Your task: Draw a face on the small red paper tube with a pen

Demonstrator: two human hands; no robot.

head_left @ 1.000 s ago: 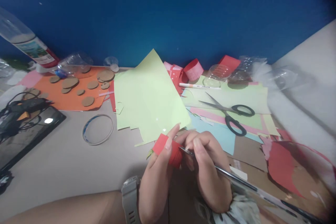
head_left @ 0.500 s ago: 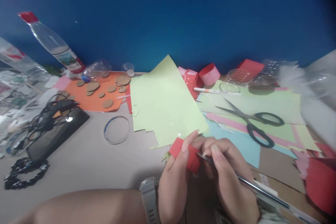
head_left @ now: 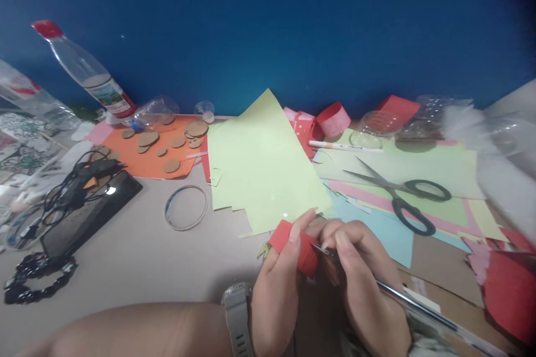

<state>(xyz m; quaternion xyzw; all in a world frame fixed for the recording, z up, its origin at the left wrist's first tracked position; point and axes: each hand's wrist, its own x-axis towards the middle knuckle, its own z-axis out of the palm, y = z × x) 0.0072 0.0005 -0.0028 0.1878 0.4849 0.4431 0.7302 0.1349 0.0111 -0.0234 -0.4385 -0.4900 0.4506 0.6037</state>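
Between the thumb and fingers of my left hand (head_left: 278, 290) is a small piece of red paper (head_left: 307, 259), which looks rolled or folded. A grey watch is strapped on that wrist. My right hand (head_left: 368, 279) grips a slim silver pen (head_left: 419, 307); its metal tip touches or nearly touches the red paper's right edge. A small green paper bit (head_left: 263, 250) pokes out left of the red paper. Just beyond both hands lies a large pale green sheet (head_left: 263, 167) with a stepped cut edge.
Scissors (head_left: 397, 187) lie apart on coloured paper at the right. Cardboard discs (head_left: 171, 165) rest on an orange sheet (head_left: 138, 162). Further left are a bottle (head_left: 87, 67), a black phone (head_left: 92, 217), cables and a beaded bracelet (head_left: 37, 279). A ring (head_left: 186, 207) lies mid-table; a blue wall (head_left: 268, 28) stands behind.
Almost nothing differs. The view has shifted very slightly; both hands keep their hold on the red paper and the pen.
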